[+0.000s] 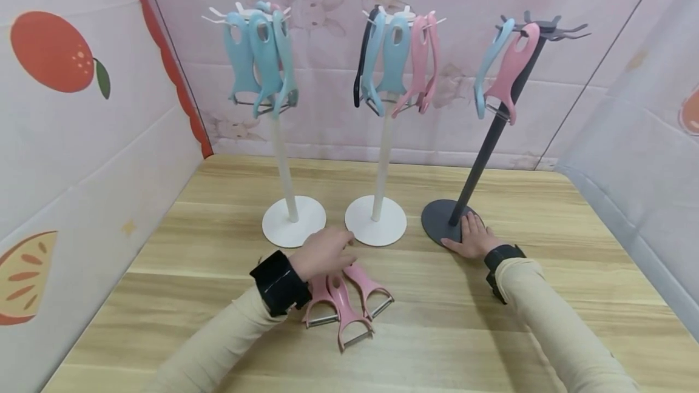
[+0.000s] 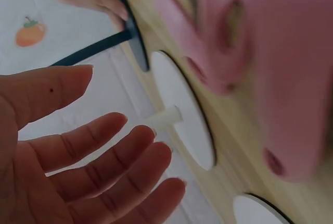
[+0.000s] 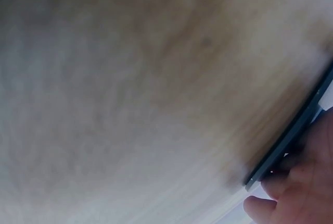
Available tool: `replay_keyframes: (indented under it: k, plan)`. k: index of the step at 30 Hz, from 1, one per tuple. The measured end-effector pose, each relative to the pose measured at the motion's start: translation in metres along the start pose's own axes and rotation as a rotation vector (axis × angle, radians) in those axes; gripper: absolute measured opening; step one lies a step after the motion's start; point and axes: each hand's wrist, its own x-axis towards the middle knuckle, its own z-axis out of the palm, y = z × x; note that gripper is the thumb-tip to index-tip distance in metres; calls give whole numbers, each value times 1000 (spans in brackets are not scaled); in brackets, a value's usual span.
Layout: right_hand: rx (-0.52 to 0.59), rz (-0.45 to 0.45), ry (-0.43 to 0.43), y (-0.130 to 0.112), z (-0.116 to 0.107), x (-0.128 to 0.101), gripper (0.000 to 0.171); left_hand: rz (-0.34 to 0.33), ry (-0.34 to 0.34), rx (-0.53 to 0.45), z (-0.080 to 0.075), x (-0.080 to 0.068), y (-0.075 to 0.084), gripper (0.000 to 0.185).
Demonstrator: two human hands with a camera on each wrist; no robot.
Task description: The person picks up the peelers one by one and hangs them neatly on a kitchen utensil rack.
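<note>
My left hand [image 1: 323, 252] hovers over several pink peelers [image 1: 341, 307] that lie bunched on the table, blades toward me. In the left wrist view its fingers [image 2: 112, 174] are spread and loosely bent with nothing between them, and the pink handles [image 2: 291, 78] lie beside them. My right hand [image 1: 474, 240] rests on the round base [image 1: 435, 218] of the dark stand, fingers stretched near the foot of its pole. That stand's pole [image 1: 489, 132] leans to the right in the head view; one blue peeler [image 1: 489, 65] and one pink peeler [image 1: 513, 68] hang from its hooks.
Two white stands rise to the left of the dark one. Blue peelers [image 1: 266, 59] hang on the left stand [image 1: 282, 168]; the middle stand [image 1: 384, 162] carries blue, pink and black-edged ones. Patterned cloth walls [image 1: 98, 156] border the wooden table [image 1: 218, 211].
</note>
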Motion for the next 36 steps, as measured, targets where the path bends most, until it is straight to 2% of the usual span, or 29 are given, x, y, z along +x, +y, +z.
replay_keyframes:
  k: [4, 8, 12, 16, 24, 32, 36]
  plan:
    - [0, 9, -9, 0, -2, -2, 97, -58, 28, 42, 8, -11, -10, 14]
    - [10, 14, -14, -3, -5, -5, 96, -102, 25, 68, 15, -22, -16, 16]
    - [2, 14, -24, -2, -4, -5, 97, -109, 0, 81, 22, -30, -21, 20]
    - [8, 8, -34, -3, -5, -6, 96, -102, 4, 79, 27, -34, -24, 22]
    - [5, 5, -36, -4, -5, -7, 93, -139, 23, 22, 28, -35, -23, 24]
    - [15, -9, -38, 4, -1, 1, 105, -114, 67, -59, 26, -32, -26, 34]
    - [27, -13, -26, 5, 0, 2, 107, -62, 128, -80, 23, -30, -29, 32]
